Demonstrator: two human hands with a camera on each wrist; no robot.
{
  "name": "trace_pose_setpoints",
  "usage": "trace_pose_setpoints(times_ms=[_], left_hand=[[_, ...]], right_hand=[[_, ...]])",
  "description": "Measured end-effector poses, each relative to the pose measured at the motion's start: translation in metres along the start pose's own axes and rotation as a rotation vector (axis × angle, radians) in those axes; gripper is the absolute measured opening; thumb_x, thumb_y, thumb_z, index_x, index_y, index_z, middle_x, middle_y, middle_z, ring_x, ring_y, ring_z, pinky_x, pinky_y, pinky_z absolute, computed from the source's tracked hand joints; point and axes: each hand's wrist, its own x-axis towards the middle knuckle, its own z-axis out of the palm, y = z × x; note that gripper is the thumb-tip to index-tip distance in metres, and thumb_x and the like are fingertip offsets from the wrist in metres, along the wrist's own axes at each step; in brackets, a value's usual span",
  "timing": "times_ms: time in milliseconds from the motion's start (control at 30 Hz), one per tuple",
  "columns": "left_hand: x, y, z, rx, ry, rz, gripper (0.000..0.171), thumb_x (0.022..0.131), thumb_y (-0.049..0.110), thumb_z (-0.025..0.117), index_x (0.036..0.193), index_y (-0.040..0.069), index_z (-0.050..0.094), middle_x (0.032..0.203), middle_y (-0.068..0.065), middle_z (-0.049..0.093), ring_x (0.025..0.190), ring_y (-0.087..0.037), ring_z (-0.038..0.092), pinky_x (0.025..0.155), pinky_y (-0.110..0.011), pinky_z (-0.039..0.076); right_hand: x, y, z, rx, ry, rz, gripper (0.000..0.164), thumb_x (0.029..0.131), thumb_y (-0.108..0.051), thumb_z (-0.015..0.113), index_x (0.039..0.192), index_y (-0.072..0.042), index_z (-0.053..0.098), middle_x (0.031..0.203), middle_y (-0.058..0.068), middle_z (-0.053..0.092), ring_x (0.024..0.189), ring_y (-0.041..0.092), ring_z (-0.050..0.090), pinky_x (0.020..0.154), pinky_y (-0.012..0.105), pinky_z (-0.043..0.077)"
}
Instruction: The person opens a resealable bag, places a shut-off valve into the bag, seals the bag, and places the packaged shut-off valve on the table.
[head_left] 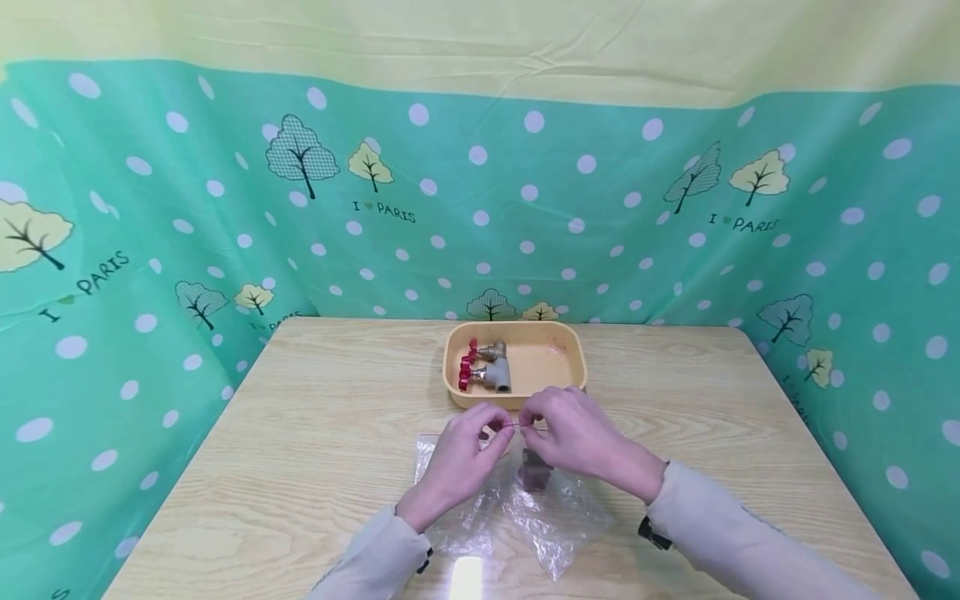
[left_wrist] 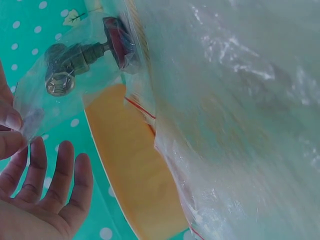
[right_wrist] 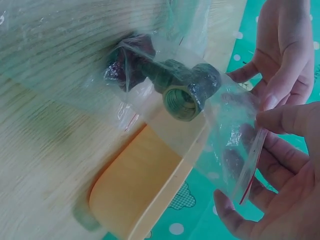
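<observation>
Near the middle of the table, a small clear zip-lock bag (right_wrist: 232, 150) hangs between both hands, its red seal line along the top edge. Inside it is a grey metal valve (right_wrist: 182, 95) with a dark red handwheel (right_wrist: 131, 60), tilted low in the bag. My left hand (head_left: 461, 458) pinches the bag's upper edge between thumb and finger. Right beside it, my right hand (head_left: 577, 433) pinches the same edge, its other fingers spread behind the plastic in the right wrist view. The two sets of fingertips nearly meet.
Just beyond the hands stands a yellow-orange plastic tray (head_left: 540, 367). Two valves with red handwheels, a grey one (head_left: 495, 375) and a metal one (head_left: 491, 350), lie in its left side. Clear plastic bags (head_left: 555, 533) lie on the wooden table (head_left: 300, 467) under the hands.
</observation>
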Motion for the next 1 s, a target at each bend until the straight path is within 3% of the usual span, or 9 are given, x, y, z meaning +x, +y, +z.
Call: trace_pose_setpoints(times_ms=[533,833,1000], left_hand=[[-0.0001,0.0008,-0.0015,0.0,-0.008,-0.022,0.006,0.101,0.013,0.069,0.105,0.012,0.073,0.101,0.006,0.07,0.096,-0.013,0.066,0.082,-0.043,0.062],[0.0006,0.0017,-0.0009,0.002,-0.003,-0.008,0.005,0.1,0.012,0.07,0.104,0.011,0.072,0.101,0.005,0.07,0.095,-0.013,0.067,0.082,-0.043,0.062],[0.002,0.0015,0.001,0.001,-0.004,-0.003,0.005,0.099,0.013,0.071,0.104,0.012,0.073,0.101,0.006,0.07,0.095,-0.013,0.066,0.083,-0.045,0.061]], right_hand=[[-0.0059,0.0086,-0.0011,0.021,0.014,0.005,0.014,0.081,-0.004,0.077,0.084,-0.017,0.074,0.086,-0.004,0.075,0.079,0.018,0.07,0.075,0.033,0.058],[-0.0076,0.0093,-0.0028,0.036,0.008,0.037,0.01,0.084,-0.01,0.081,0.088,-0.017,0.076,0.087,-0.005,0.073,0.079,0.015,0.068,0.074,0.03,0.058],[-0.0058,0.0091,-0.0007,0.047,0.008,0.012,0.009,0.085,-0.007,0.079,0.088,-0.015,0.075,0.086,-0.004,0.074,0.079,0.013,0.069,0.075,0.03,0.059]])
